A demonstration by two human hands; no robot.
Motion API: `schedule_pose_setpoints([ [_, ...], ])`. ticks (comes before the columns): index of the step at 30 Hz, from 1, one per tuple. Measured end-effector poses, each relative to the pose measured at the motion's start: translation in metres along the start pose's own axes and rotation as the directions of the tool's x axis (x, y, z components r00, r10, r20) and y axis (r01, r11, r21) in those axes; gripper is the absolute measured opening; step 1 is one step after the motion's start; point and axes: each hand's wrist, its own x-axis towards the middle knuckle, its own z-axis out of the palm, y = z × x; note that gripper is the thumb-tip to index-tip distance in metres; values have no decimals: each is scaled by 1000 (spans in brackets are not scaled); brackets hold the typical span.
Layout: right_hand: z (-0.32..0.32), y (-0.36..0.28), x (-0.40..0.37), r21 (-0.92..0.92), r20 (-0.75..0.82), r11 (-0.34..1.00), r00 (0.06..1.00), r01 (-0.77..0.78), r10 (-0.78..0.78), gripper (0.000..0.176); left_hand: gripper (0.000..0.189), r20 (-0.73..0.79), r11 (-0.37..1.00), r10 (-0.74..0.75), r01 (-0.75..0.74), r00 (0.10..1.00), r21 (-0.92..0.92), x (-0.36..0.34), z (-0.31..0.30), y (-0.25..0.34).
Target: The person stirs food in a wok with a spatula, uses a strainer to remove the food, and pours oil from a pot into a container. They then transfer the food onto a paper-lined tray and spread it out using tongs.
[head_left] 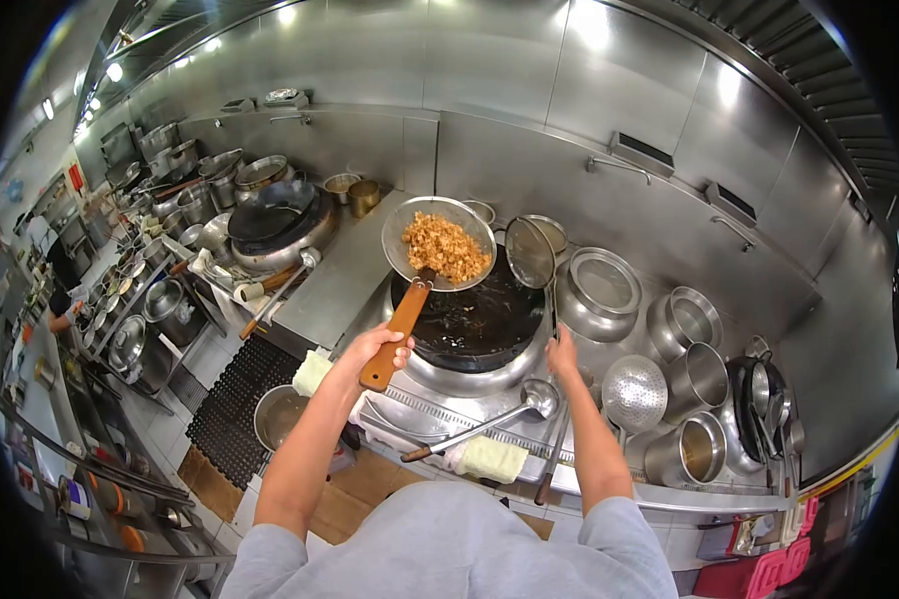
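Observation:
My left hand (377, 351) is closed round the wooden handle of a wide strainer (397, 235), which holds a heap of orange-brown food (445, 247). The strainer is raised over the rear left part of a black wok (469, 324) with bits of food on its inner surface. To the right of the wok, my right hand (561, 351) is closed on the thin handle of a round mesh skimmer (529, 254). The skimmer's head is tilted up behind the wok's right side.
A ladle (540, 398) lies across the stove's front edge beside a yellow cloth (494, 459). Metal pots (696, 374) and a perforated skimmer (634, 393) stand right. Another wok (273, 215) is at the back left. A person's arm (65, 317) shows far left.

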Motion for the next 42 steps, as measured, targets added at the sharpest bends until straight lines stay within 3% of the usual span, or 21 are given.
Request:
schedule_pose_setpoints([
  [2,7,8,1,25,31,999,999,-35,35,47,43,8,1000,24,-25,1000,7,3,4,9],
  [4,18,20,3,211,134,963,981,-166,140,45,44,-3,999,44,-44,999,13,4,8,17],
  [5,21,21,1,219,141,960,979,-176,148,45,44,-8,998,58,-58,998,17,3,10,20],
  [7,17,8,-9,280,307,896,916,-345,258,42,44,-16,998,50,-50,999,34,2,11,27],
  [11,4,-3,-18,234,497,846,807,-479,320,48,43,21,997,72,-72,997,34,-2,13,30],
  [15,-3,-23,-41,271,574,764,735,-586,360,59,42,30,996,92,-92,995,16,-5,15,32],
  [17,-3,-32,-45,280,623,745,705,-605,339,62,42,31,995,95,-95,995,19,-4,13,31],
  [19,3,-44,-51,365,687,629,654,-687,316,37,42,33,995,96,-96,995,-5,-2,13,30],
  [20,10,-43,-48,414,765,507,591,-756,256,27,42,36,995,97,-97,995,-7,0,12,30],
  [21,13,-42,-48,414,764,509,592,-754,256,27,42,36,996,93,-93,995,-14,3,10,30],
  [23,27,-46,-49,498,768,343,589,-796,252,29,42,37,996,91,-91,995,-20,7,10,31],
  [28,34,-50,-49,567,769,253,614,-784,179,31,42,42,997,79,-79,996,-8,10,9,32],
  [31,29,-46,-40,598,750,273,646,-753,140,27,41,40,997,76,-76,996,3,12,13,32],
  [34,22,-56,-40,653,584,444,781,-614,223,37,41,35,997,72,-72,997,13,15,17,35],
  [35,19,-59,-41,655,584,442,782,-613,220,37,41,35,997,72,-73,997,17,16,18,35],
  [36,17,-60,-41,633,507,556,831,-539,228,47,41,28,997,71,-72,997,25,17,19,36],
  [38,17,-56,-38,533,395,734,891,-420,223,66,41,21,997,70,-70,997,36,19,19,36],
  [39,20,-52,-35,535,395,733,891,-420,222,66,41,26,998,64,-65,998,24,21,18,37],
  [42,28,-49,-32,113,102,980,983,-166,155,58,42,26,998,58,-58,998,5,23,21,36],
])
